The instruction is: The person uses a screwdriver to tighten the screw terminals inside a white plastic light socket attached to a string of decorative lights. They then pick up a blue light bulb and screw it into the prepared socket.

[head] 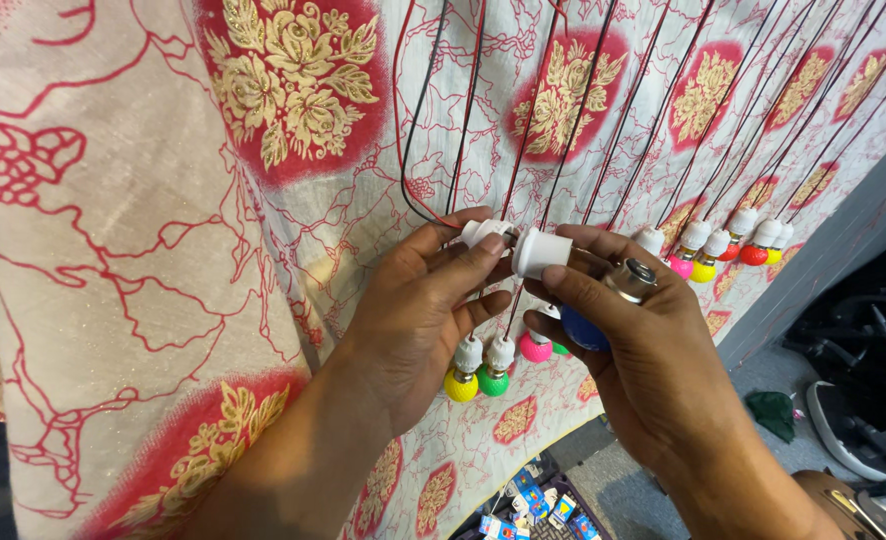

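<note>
**Two hands on a white lamp socket, blue bulb in the right palm**

Over a cloth-covered bench (133, 250), cream w/ red vein lines and red-and-gold flower patches, both hands meet near the middle of the view. The left hand (418, 310) has its grip closed, thumb and fingertips pinching a small white socket (485, 232) where red and black wires (443, 110) run into it. The right hand (633, 350) is also closed: thumb and forefinger hold a second white socket (540, 251), just beside the first and nearly touching it. In the same hand, tucked vs. the palm and lower fingers, sits a blue bulb (581, 330), its metal screw base (631, 278) pointing up and away from the socket. So the bulb is out of the socket, apart from it but close.

Under the hands lie more sockets w/ bulbs fitted: a yellow bulb (460, 384) and a green bulb (494, 380) side by side, a pink bulb (535, 347) just past them. Further right a row of fitted bulbs (723, 250), pink, yellow, red, lies on the cloth, each w/ its wire pair running up and away.

Bottom centre, below the bench edge, a box of small blue packets (533, 505) on the floor. At right, a green rag (771, 412) on the grey floor and dark equipment (863, 370), too unclear to name.
</note>
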